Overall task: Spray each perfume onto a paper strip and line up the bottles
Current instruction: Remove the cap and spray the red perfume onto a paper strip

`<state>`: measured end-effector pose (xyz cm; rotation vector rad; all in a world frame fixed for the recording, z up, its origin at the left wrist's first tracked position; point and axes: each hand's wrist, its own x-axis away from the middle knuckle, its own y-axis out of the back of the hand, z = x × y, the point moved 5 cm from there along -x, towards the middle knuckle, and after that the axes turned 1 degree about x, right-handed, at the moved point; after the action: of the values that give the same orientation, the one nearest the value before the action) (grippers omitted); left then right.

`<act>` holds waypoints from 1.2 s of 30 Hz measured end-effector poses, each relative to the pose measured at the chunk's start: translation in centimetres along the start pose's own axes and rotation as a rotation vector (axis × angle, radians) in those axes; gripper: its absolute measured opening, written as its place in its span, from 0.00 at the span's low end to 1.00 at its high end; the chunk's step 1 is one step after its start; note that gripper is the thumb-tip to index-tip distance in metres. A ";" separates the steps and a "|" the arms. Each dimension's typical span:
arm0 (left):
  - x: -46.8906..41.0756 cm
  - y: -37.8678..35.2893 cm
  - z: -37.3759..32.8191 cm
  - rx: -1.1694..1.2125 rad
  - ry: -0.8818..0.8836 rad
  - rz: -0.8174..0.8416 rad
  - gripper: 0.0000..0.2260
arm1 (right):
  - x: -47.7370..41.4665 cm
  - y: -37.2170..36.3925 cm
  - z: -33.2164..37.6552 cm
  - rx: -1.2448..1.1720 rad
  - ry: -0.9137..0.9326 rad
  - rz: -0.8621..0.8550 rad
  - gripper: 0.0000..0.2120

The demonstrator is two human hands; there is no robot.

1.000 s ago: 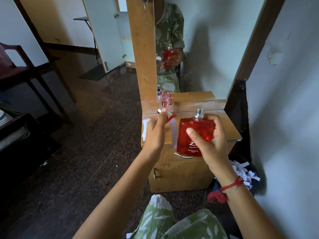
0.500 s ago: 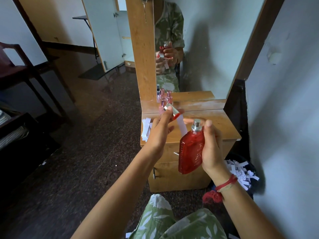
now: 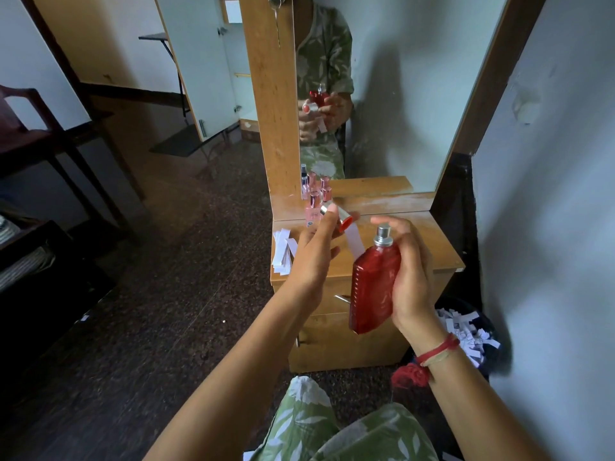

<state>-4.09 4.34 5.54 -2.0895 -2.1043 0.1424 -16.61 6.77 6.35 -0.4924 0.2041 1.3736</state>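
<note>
Both hands are raised over the wooden dresser (image 3: 429, 251): the right hand (image 3: 411, 277) grips the uncapped red perfume bottle (image 3: 374, 287), nozzle aimed left, while the left hand (image 3: 316, 254) pinches its cap (image 3: 336, 217) and a paper strip (image 3: 353, 242) just beside the nozzle. Small pink bottles (image 3: 316, 201) stand grouped at the dresser's back-left corner, fresh strips (image 3: 283, 251) stacked nearby, spent ones filling the bin (image 3: 466, 331). This spray looks imminent; the red bottle must then join the others.

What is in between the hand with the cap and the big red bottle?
A white paper strip, held by the left hand, beside the red bottle, in the head view.
</note>
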 end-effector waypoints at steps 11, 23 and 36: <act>-1.5 -0.4 -0.9 -0.249 0.118 0.320 0.20 | -0.5 -0.5 0.2 0.112 -0.082 0.223 0.06; -2.0 -1.0 -0.7 -0.271 0.173 0.314 0.25 | -0.8 -0.6 0.2 0.217 -0.043 0.133 0.05; 0.3 -2.6 -2.5 -0.203 -0.036 0.359 0.43 | -1.2 -0.2 0.3 0.184 0.089 -0.100 0.08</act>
<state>-6.15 4.50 8.47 -2.5877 -1.8076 0.0103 -16.70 5.77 7.16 -0.4050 0.3701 1.2232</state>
